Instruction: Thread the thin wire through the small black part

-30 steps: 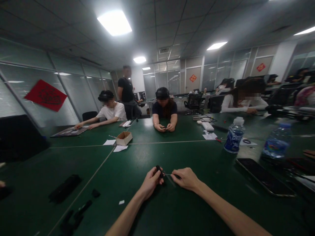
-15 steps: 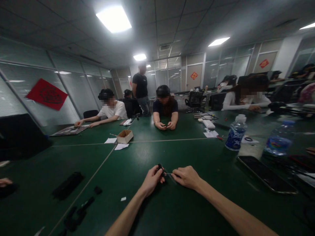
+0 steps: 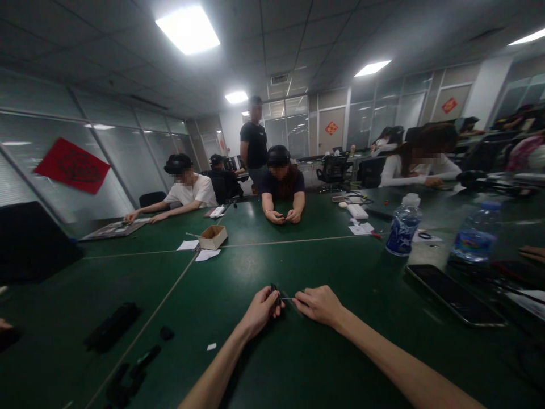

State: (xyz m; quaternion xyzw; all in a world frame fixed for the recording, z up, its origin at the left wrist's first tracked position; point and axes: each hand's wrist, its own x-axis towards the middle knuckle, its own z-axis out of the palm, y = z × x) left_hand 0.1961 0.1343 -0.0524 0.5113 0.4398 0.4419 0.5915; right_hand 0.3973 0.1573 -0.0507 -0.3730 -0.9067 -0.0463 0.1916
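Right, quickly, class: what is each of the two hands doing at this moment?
Left hand: closed around a small black part.
Right hand: closed, pinching a thin metal tool whose tip meets the part.

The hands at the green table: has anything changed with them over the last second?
Hardly. The left hand still pinches the small black part, and the right hand still holds the thin tool against it. Behind, a standing person has walked right. The phone and bottles stayed put.

Green tables (image 3: 374,284) under ceiling light panels (image 3: 187,29), glass partition walls (image 3: 110,153) bearing red paper decorations (image 3: 71,166)
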